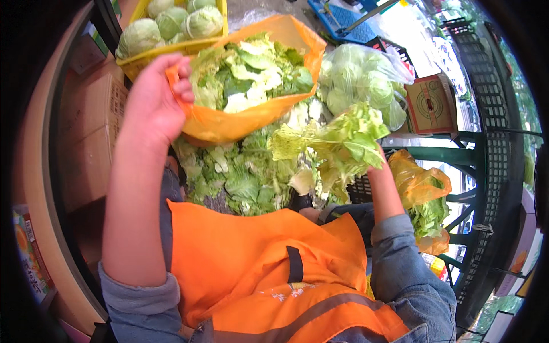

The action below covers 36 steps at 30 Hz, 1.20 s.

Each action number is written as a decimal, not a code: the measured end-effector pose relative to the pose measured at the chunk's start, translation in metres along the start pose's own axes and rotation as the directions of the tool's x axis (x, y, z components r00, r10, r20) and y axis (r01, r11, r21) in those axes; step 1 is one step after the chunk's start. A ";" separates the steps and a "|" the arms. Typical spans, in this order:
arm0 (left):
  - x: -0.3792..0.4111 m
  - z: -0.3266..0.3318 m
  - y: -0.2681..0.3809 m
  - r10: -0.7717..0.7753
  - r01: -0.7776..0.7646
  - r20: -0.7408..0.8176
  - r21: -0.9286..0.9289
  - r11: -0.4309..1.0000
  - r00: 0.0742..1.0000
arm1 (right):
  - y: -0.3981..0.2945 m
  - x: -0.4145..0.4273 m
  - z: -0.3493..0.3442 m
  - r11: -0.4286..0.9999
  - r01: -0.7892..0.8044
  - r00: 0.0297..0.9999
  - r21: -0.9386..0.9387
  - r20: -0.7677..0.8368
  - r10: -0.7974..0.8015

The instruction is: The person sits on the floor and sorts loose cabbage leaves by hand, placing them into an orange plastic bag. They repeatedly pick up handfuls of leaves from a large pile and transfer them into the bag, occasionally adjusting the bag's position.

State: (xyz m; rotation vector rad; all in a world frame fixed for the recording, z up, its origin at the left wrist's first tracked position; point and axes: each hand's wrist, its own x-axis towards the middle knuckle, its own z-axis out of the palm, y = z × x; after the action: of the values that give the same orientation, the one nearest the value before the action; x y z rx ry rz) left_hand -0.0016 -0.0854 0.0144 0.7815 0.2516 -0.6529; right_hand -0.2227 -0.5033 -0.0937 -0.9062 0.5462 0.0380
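My left hand (165,92) grips the rim of an orange plastic bag (240,124), its fingers curled round the edge. Torn cabbage leaves (257,73) fill much of the bag, whose mouth gapes upward. At the right, a bunch of loose leaves (343,137) is held up in my right hand (375,160), just right of and below the bag; the leaves cover most of that hand's fingers. Beneath both hands, a heap of cabbage leaves (248,184) lies on the ground before my feet.
A yellow crate (171,46) of cabbages stands at the upper left beside cardboard boxes (92,128). Cabbages in a clear plastic bag (364,77) sit at the upper right, near a printed carton (431,105). Another orange bag (416,184) with leaves hangs by the green metal frame (463,156) at right.
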 end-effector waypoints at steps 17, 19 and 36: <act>-0.021 0.010 -0.023 0.010 -0.037 -0.215 -0.122 0.992 0.976 | 0.099 0.084 0.220 0.283 0.110 0.992 -0.953 0.121 0.020; -0.021 0.006 -0.019 0.018 -0.051 -0.227 -0.140 0.989 0.974 | 0.101 0.070 0.202 0.279 0.190 0.981 -0.941 0.169 -0.099; -0.012 0.019 -0.027 0.094 -0.097 -0.242 0.000 0.995 0.966 | 0.157 0.148 0.270 0.066 0.423 0.804 -0.904 0.408 0.433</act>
State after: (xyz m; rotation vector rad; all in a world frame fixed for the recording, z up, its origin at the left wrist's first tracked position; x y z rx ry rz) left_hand -0.0283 -0.1081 0.0166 0.8570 0.4376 -0.4640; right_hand -0.0181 -0.2301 -0.1458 -2.2431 -0.2821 0.8490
